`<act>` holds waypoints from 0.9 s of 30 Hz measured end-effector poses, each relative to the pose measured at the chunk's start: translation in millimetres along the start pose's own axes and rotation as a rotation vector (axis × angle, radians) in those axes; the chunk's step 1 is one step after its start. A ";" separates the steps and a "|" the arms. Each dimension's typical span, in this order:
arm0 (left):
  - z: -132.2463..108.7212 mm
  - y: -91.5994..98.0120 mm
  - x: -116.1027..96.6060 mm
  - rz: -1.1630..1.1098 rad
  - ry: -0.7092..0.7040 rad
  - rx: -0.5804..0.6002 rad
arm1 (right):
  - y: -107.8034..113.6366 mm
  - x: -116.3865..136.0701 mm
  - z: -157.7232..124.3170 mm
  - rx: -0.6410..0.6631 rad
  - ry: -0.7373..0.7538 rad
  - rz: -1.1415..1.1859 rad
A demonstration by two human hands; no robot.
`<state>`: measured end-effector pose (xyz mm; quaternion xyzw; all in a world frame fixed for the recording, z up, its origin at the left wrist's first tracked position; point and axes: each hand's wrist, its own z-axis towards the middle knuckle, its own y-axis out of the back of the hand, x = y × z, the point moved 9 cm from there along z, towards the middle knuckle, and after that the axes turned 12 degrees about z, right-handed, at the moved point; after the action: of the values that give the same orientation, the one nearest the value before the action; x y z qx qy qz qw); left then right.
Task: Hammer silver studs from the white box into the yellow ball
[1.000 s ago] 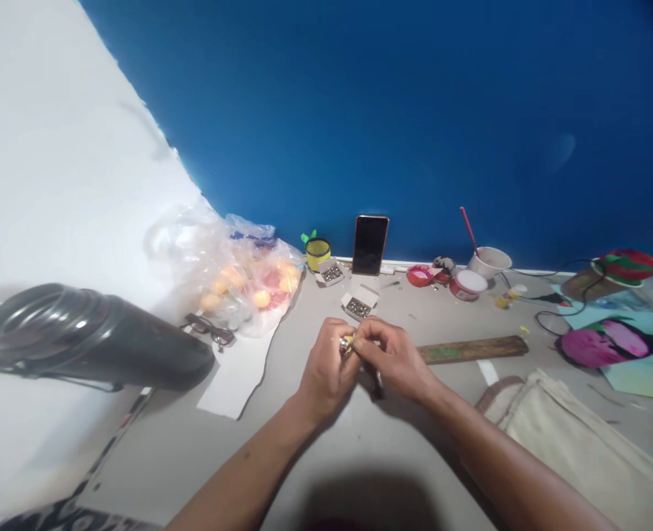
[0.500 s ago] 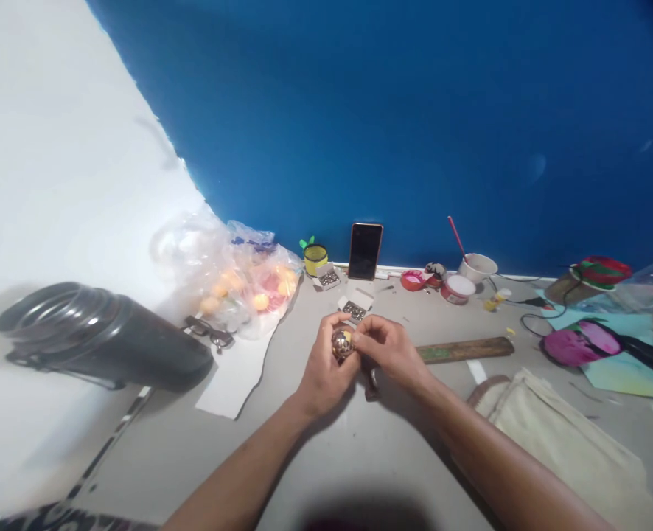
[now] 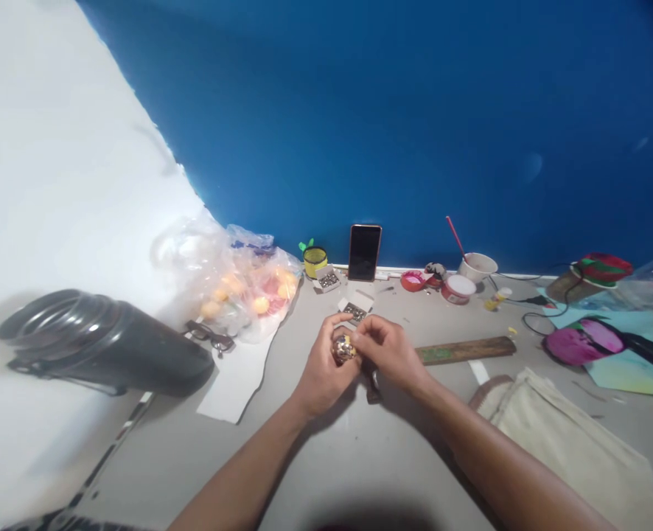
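Note:
A small round ball (image 3: 343,347), yellow and studded with shiny metal pieces, sits in my left hand (image 3: 322,372), whose fingers curl round it. My right hand (image 3: 390,352) is at the ball's right side, thumb and forefinger pinched; whatever they hold is too small to make out. Just beyond my hands lies an open little box (image 3: 355,306) of small metal pieces. A hammer with a wooden handle (image 3: 464,350) lies under and to the right of my right hand, its head partly hidden.
A dark flask (image 3: 105,343) lies at the left, near glasses (image 3: 210,335) and a plastic bag (image 3: 249,287) of orange balls. At the back stand a phone (image 3: 365,253), a second box (image 3: 326,279) and a cup (image 3: 477,267). A cream cloth (image 3: 570,442) lies right.
The ball has turned slightly in my left hand, showing more metal and less yellow. Both hands stay in nearly the same place.

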<state>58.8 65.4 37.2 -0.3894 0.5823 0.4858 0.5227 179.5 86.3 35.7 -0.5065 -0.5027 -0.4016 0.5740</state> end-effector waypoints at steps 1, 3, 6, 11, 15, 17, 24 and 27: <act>0.4 0.9 0.4 -0.011 0.003 0.000 | 3.1 1.2 1.5 -0.014 -0.010 0.011; 1.9 2.0 1.5 -0.042 0.006 0.013 | 12.2 11.9 5.8 -0.051 0.011 0.002; 5.4 -2.4 6.9 -0.177 0.047 0.094 | 20.8 41.2 12.2 -0.050 0.114 -0.169; 12.1 2.0 20.0 -0.390 0.158 0.070 | 17.9 44.3 4.8 0.174 0.175 -0.944; 15.3 12.1 22.1 -0.439 0.174 -0.004 | 34.7 3.7 -11.5 0.262 0.216 -1.377; 15.9 13.3 20.3 -0.481 0.156 0.009 | 46.2 -14.2 -15.9 0.255 0.220 -1.387; 20.3 31.7 31.3 -0.145 0.170 -0.114 | 63.8 -17.6 -25.0 0.161 0.332 -1.301; 22.5 31.1 30.9 -0.078 0.151 -0.103 | 68.1 18.9 -38.6 -0.099 0.576 -1.314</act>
<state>29.5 95.9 12.0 -0.4739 0.5786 0.4635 0.4751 255.4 60.4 42.8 0.0016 -0.5134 -0.8041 0.2997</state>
